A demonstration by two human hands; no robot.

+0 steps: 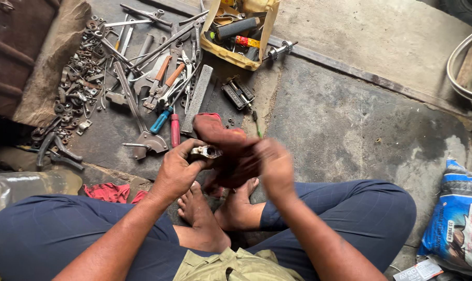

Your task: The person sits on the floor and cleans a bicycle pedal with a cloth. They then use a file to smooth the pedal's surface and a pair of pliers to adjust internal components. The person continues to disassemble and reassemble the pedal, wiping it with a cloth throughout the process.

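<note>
I sit cross-legged on the floor, bare feet together. My left hand (179,167) grips a small round metal part (205,152) with a shiny rim. My right hand (271,165) holds a dirty red rag (221,136) pressed against that part; the rag drapes over the fingers and hides most of the part. Both hands are above my feet, close together and touching through the rag.
Many hand tools (152,73) lie spread on the concrete ahead: wrenches, pliers, screwdrivers, a flat file (198,97), plus several nuts and washers (74,88) at left. A yellow open bag (239,31) stands behind. A blue sack (457,218) lies at right, another red cloth (108,191) by my left knee.
</note>
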